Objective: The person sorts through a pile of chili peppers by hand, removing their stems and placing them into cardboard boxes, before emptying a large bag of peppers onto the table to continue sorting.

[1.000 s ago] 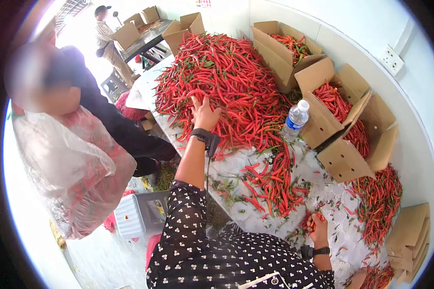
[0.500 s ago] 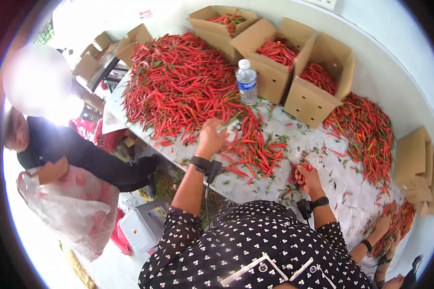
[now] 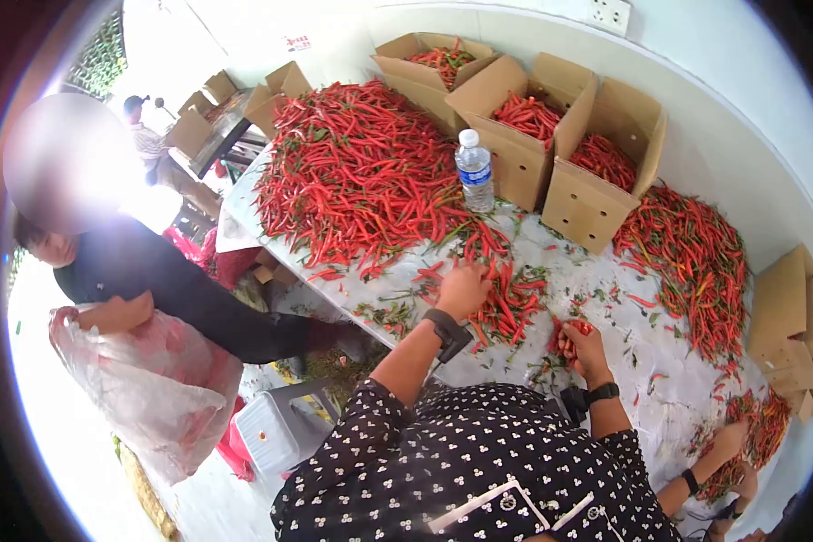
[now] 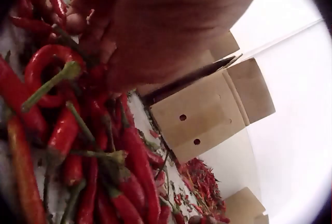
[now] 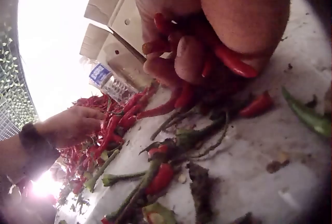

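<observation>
In the head view my left hand (image 3: 463,291) lies over the near, smaller heap of red chillies (image 3: 513,303), fingers extended onto them. The left wrist view shows its fingertips low among chillies with green stems (image 4: 52,86), partly hidden by the palm. To the right, my right hand (image 3: 585,350) is close over the table and grips a few red chillies (image 5: 233,62) in curled fingers, with ends poking out of the fist. Beneath it, stems, leaf scraps and broken chilli pieces (image 5: 161,177) lie on the white tabletop (image 5: 249,167).
A large chilli heap (image 3: 361,172) covers the far left. A water bottle (image 3: 475,172) stands beside cardboard boxes (image 3: 590,203) of chillies. Another heap (image 3: 691,262) lies right, where another person's hands (image 3: 724,444) work. At left someone holds a plastic bag (image 3: 154,379) near a grey stool (image 3: 280,429).
My left hand has drawn back from the large heap, down and right to the smaller heap. The right hand keeps gripping chillies beside it. The head view has shifted.
</observation>
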